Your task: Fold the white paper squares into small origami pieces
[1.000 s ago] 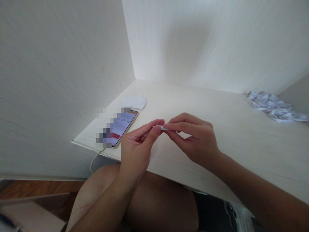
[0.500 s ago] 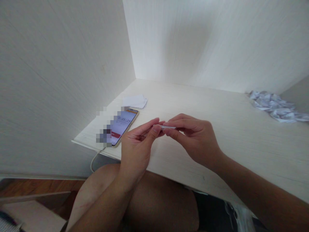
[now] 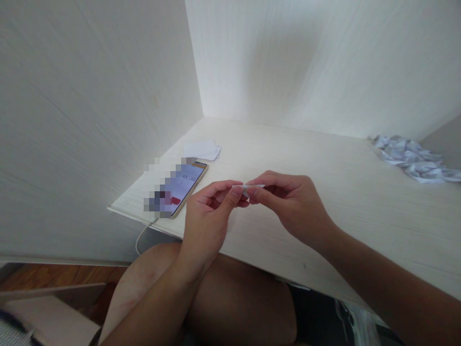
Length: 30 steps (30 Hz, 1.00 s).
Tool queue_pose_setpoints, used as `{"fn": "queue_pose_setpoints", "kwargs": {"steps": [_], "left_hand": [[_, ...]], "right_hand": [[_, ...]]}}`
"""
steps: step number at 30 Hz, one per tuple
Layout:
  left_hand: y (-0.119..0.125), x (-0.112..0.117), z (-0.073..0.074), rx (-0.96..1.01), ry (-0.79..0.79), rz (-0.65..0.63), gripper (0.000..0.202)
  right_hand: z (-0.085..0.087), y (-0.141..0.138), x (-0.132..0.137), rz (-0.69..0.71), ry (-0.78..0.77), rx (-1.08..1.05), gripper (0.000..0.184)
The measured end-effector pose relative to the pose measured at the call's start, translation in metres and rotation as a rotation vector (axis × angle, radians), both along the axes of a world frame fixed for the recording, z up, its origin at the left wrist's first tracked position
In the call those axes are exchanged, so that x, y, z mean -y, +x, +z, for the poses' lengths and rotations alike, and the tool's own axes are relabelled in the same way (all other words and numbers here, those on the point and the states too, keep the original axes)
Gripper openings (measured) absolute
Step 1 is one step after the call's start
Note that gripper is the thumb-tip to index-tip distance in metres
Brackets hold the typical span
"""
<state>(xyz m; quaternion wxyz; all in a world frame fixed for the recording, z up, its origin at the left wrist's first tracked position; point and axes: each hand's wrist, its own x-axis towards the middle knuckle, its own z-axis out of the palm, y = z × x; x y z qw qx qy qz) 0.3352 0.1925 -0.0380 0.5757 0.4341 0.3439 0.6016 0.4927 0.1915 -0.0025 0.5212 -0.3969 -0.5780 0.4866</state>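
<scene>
A small folded piece of white paper (image 3: 248, 186) is pinched between both my hands, held edge-on just above the front of the pale wooden desk (image 3: 324, 173). My left hand (image 3: 207, 218) grips its left end with thumb and forefinger, the other fingers curled. My right hand (image 3: 288, 202) grips the right end, fingers pressed together around it. Most of the paper is hidden by my fingertips.
A phone (image 3: 183, 188) with a lit screen lies on the desk's left front corner, a cable hanging below it. A small stack of white paper slips (image 3: 202, 150) sits behind the phone. A heap of crumpled folded papers (image 3: 410, 157) lies at the far right. White walls enclose the desk.
My hands have shifted slightly while working the paper; more of its thin white edge now shows between the fingertips. The phone's timer has advanced.
</scene>
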Motion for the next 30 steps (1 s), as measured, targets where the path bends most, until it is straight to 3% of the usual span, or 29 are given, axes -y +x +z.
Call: {"fn": "queue_pose_setpoints", "kwargs": {"steps": [10,17,22,30], "left_hand": [[-0.001,0.002,-0.003,-0.02,0.068,0.027,0.007],[0.0,0.004,0.009,-0.234,0.113,0.094,0.007],[-0.004,0.004,0.012,-0.36,0.139,0.084,0.009],[-0.006,0.0,0.01,-0.401,0.19,0.161,0.01]], "right_hand": [[-0.003,-0.002,0.001,-0.023,0.073,0.067,0.009],[-0.007,-0.002,0.003,-0.16,0.262,0.319,0.006],[-0.005,0.001,0.001,-0.122,0.317,0.403,0.01],[-0.008,0.005,-0.006,-0.085,0.275,0.398,0.012]]}}
